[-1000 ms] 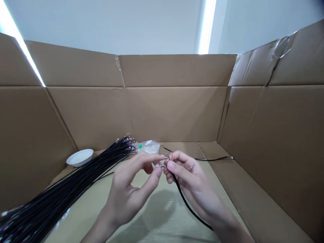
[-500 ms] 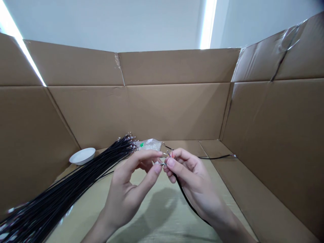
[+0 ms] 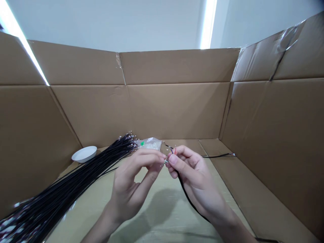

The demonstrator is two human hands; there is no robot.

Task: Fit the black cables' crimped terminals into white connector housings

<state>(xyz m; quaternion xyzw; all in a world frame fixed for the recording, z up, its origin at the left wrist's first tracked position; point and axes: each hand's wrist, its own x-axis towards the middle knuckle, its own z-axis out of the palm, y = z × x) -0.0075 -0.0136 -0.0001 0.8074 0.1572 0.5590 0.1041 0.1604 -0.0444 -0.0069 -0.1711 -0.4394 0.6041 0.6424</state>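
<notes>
My right hand pinches the end of a black cable, whose thin coloured wire tips stick up between the fingers. The cable runs down under my right wrist toward the lower right. My left hand meets it from the left, thumb and forefinger pinched together on a tiny pale part at the wire tips; the part is too small to name. Both hands hover above the cardboard floor, fingertips touching.
A thick bundle of black cables with metal-tipped ends lies on the left. A white dish sits at the far left. A clear bag of small white parts lies behind my hands. One loose black cable lies right. Cardboard walls enclose everything.
My left fingers have closed tighter onto the wire tips. Both hands have shifted slightly up and away; the view moved a little.
</notes>
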